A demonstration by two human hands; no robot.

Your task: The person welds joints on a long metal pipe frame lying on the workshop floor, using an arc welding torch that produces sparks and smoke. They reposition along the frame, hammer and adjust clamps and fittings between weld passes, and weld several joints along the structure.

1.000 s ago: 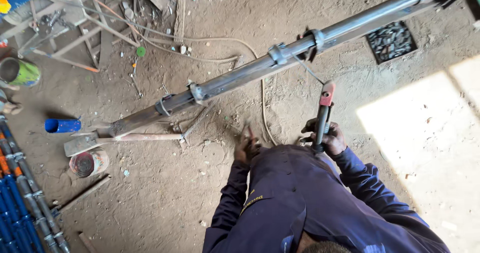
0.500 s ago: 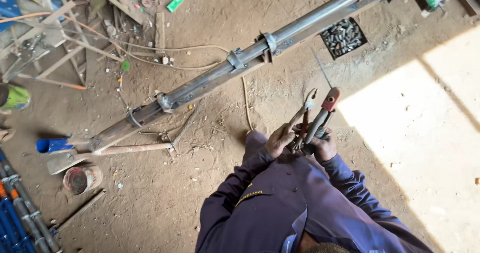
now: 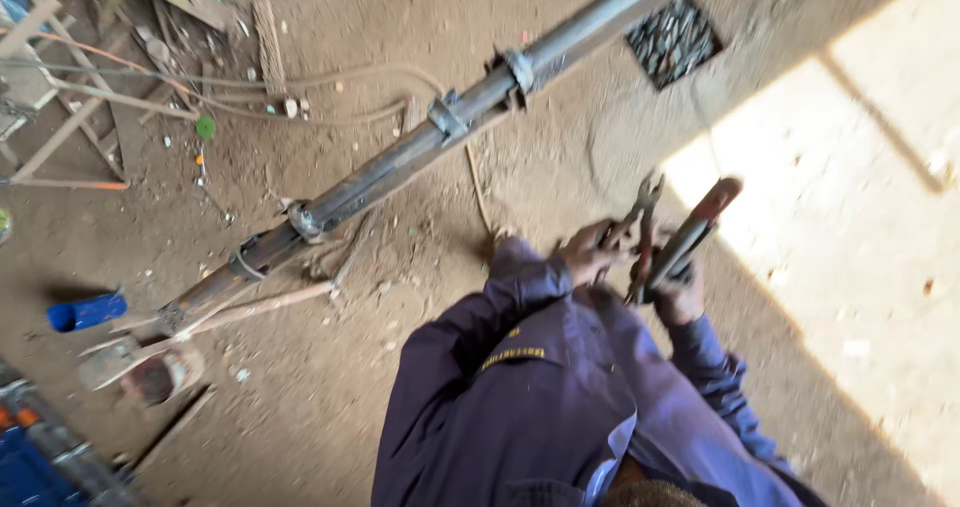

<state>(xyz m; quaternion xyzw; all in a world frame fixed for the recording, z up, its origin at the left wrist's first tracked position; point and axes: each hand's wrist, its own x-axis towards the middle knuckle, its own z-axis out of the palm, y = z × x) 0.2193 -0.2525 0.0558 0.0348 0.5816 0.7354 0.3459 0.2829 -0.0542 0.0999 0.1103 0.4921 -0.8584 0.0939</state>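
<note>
A long-handled plier-like tool [image 3: 655,232] with a reddish grip is held in front of my body, its two arms spread and pointing up and away. My left hand [image 3: 590,254] grips the left arm of the tool. My right hand [image 3: 682,295] is wrapped around the right, red-tipped arm. Both sleeves are dark purple. A long dark steel pipe [image 3: 400,162] with several metal clamps lies diagonally on the dirt floor just beyond and to the left of my hands, apart from the tool.
A square metal grate [image 3: 672,42] sits in the floor at the upper right. Cables [image 3: 330,77] and wood scraps lie at the upper left. A blue can [image 3: 85,310] and a rusty tin [image 3: 150,372] are at the left. Sunlight falls on the floor at the right.
My left hand has come up off the ground and joined the right hand on the tool, whose arms are now spread. The view has shifted, with the pipe sliding toward the upper left.
</note>
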